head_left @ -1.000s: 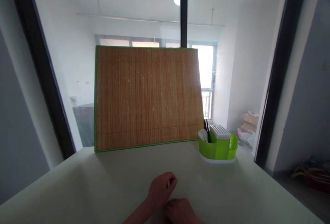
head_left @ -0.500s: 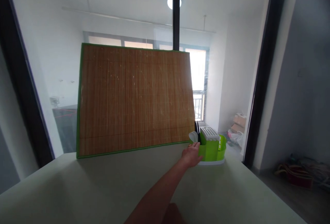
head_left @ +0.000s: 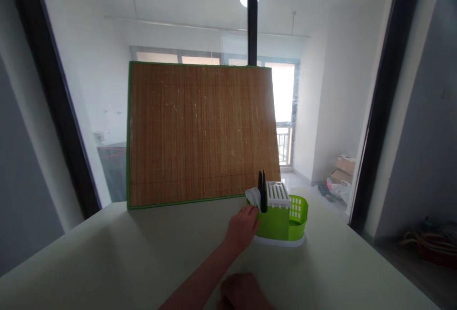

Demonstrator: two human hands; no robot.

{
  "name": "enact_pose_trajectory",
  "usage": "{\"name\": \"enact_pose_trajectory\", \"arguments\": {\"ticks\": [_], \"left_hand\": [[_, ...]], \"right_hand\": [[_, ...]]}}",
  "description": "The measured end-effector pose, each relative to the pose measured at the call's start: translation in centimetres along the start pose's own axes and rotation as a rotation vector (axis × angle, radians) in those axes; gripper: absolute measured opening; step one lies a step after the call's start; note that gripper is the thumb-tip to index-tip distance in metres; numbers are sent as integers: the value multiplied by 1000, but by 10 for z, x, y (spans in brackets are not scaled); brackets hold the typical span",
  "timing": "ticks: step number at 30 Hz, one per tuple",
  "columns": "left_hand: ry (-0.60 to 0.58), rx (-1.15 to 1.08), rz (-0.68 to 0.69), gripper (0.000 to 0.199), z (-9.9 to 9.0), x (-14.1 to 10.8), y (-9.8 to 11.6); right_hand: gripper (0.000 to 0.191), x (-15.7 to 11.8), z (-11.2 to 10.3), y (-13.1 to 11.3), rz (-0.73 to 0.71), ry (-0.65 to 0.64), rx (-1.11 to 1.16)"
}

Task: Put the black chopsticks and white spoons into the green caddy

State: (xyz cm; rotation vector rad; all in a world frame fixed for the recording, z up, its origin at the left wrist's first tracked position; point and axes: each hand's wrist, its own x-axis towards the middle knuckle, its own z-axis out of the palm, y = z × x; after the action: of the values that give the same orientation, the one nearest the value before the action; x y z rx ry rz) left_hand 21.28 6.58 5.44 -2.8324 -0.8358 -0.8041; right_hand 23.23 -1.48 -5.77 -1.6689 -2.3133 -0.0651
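My left hand (head_left: 243,226) reaches forward over the white table and has its fingers closed on the left end of a bright green cutlery caddy (head_left: 273,222) with a white base. White spoons (head_left: 253,197) and black chopsticks or similar thin black utensils (head_left: 263,192) stand upright in the caddy's left part, just beyond my fingers. A white slotted rack (head_left: 278,194) tops its middle, and a green basket with holes (head_left: 298,217) forms the right end. Low in the view, near the table's front, my right hand (head_left: 246,292) is blurred and its fingers are hard to make out.
A bamboo mat (head_left: 203,134) with green edging stands upright at the back of the table (head_left: 160,248). Behind it is a large dark-framed glass pane. Boxes and bags (head_left: 341,176) lie on the floor beyond the glass.
The caddy has come nearer and to the left with my left hand on it, and it has turned slightly. My right hand has risen further into view. The camera view has shifted.
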Motion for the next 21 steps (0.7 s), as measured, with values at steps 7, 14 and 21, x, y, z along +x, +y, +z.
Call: {"name": "enact_pose_trajectory", "arguments": {"ticks": [7, 14, 21], "left_hand": [[81, 20, -94, 22, -37, -85, -53], [144, 78, -189, 19, -71, -141, -77], [168, 46, -259, 21, -87, -156, -83]], "right_hand": [[6, -9, -2, 1, -43, 6, 2], [6, -17, 0, 4, -42, 25, 20], [7, -20, -6, 5, -57, 48, 67]]}}
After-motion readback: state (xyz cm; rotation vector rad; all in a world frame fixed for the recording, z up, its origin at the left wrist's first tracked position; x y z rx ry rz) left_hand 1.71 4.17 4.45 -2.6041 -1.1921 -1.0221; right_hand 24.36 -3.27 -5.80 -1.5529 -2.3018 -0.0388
